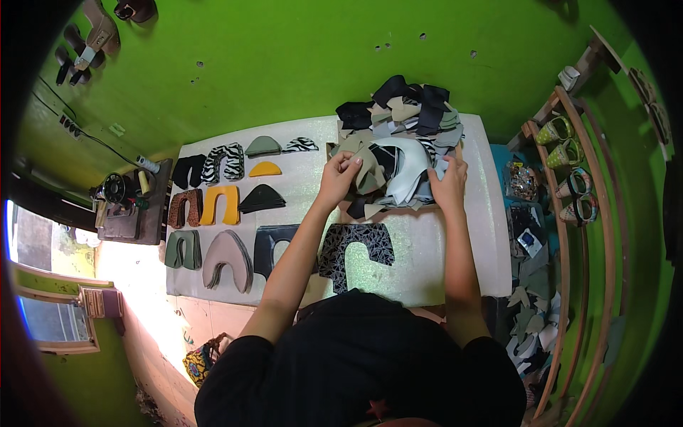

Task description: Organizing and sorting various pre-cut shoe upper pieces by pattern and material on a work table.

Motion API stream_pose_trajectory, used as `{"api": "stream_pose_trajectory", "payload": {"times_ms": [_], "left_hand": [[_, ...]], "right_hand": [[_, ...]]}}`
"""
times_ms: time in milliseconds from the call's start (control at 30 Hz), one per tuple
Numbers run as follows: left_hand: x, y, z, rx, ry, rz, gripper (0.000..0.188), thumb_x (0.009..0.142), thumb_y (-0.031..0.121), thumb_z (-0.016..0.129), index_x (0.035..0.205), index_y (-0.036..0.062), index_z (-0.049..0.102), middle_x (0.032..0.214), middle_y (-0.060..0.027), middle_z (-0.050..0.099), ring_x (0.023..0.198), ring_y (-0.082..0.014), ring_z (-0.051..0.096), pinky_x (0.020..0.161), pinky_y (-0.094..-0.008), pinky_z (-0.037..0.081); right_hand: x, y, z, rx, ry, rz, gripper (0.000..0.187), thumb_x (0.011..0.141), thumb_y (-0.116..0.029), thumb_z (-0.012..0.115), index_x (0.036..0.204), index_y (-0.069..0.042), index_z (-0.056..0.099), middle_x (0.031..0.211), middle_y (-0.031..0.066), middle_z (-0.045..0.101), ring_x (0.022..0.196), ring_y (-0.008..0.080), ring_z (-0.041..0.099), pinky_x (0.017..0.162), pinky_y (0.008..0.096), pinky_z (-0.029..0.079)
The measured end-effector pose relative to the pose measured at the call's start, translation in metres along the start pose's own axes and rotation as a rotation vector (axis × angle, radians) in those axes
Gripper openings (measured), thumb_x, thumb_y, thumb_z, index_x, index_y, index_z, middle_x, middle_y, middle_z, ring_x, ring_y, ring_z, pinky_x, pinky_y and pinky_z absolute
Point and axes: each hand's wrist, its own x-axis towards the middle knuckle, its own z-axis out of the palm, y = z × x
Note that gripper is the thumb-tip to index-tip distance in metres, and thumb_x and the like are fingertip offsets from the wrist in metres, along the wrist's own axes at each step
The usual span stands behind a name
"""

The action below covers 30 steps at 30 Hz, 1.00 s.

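Note:
A heap of cut leather-like pieces (388, 128) in black, olive, beige and white lies at the back right of the table. My left hand (343, 172) is closed on an olive-grey piece (369, 176) at the heap's left side, thumb on top. On the opposite side, my right hand (449, 186) has thumb and fingers around the edge of pale grey pieces (439, 169); its fingertips are partly hidden. Between both hands spreads a stack of white curved pieces (407, 167). A black-and-grey patterned U-shaped piece (364, 240) lies nearer to me.
Sorted stacks sit on the table's left: zebra-striped pieces (224, 162), yellow U-shapes (220, 204), taupe U-shapes (228, 260) and black half-rounds (262, 198). A wooden rack (605, 270) with sandals (558, 142) stands right. Scraps (530, 313) pile beside the table. A small machine (115, 188) stands left.

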Motion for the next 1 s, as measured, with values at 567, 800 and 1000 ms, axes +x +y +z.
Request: {"api": "stream_pose_trajectory", "payload": {"times_ms": [567, 800, 1000], "left_hand": [[-0.018, 0.057, -0.060, -0.078, 0.265, 0.291, 0.013, 0.083, 0.011, 0.059, 0.077, 0.0066, 0.048, 0.070, 0.0018, 0.053, 0.063, -0.0028, 0.046, 0.060, -0.0176, 0.036], [-0.032, 0.047, -0.072, -0.059, 0.350, 0.263, 0.019, 0.078, 0.005, 0.063, 0.074, 0.0073, 0.045, 0.070, 0.0010, 0.054, 0.063, -0.0035, 0.048, 0.059, -0.0177, 0.037], [-0.037, 0.043, -0.077, -0.110, 0.342, 0.227, 0.019, 0.077, 0.002, 0.062, 0.077, 0.0071, 0.044, 0.074, -0.0012, 0.055, 0.065, -0.0044, 0.050, 0.063, -0.0179, 0.040]], "right_hand": [[-0.078, -0.081, 0.049, -0.001, -0.434, -0.430, 0.029, 0.067, -0.029, 0.069, 0.088, -0.010, 0.060, 0.092, 0.0044, 0.054, 0.093, 0.0258, 0.047, 0.079, 0.0414, 0.033], [-0.067, -0.077, 0.068, 0.375, -0.400, -0.303, 0.016, 0.071, -0.017, 0.064, 0.085, -0.010, 0.059, 0.078, 0.0038, 0.058, 0.076, 0.0242, 0.056, 0.068, 0.0403, 0.041], [-0.038, -0.077, 0.075, 0.218, -0.299, -0.298, 0.022, 0.073, -0.012, 0.062, 0.093, -0.006, 0.056, 0.090, 0.0086, 0.057, 0.080, 0.0270, 0.058, 0.067, 0.0395, 0.044]]}}
